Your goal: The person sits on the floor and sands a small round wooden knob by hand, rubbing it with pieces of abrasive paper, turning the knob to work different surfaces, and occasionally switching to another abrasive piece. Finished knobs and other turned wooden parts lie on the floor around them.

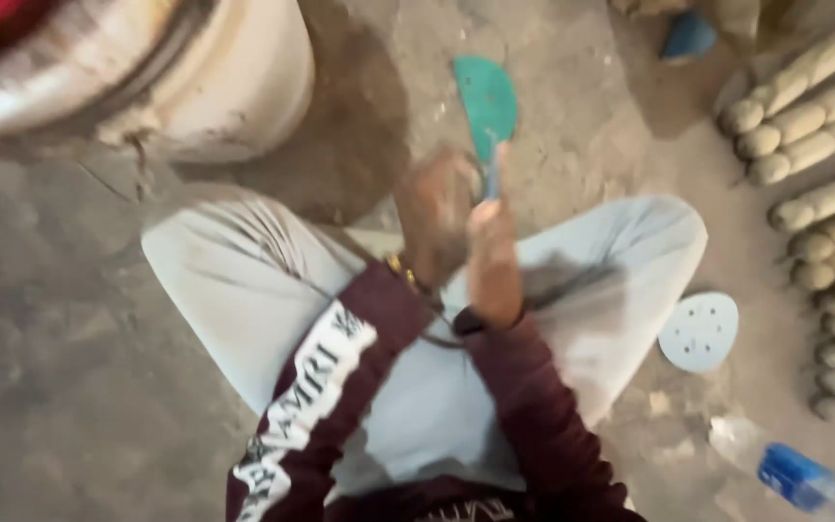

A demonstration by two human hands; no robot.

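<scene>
Green sanding disc (486, 101), folded, pinched in your right hand (493, 256), left hand (434, 217) grip unclear; nothing sanded yet, turned wooden legs (828, 116) untouched.

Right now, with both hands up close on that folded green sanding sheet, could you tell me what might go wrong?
The picture is blurred, so these are cautious guesses. The right hand pinches only the lower tip of the green sanding sheet, so it might slip or tear. The left hand sits very close, so its fingers could get scraped. The round perforated disc lies on the dusty floor beside the knee and could be knelt on.
</scene>
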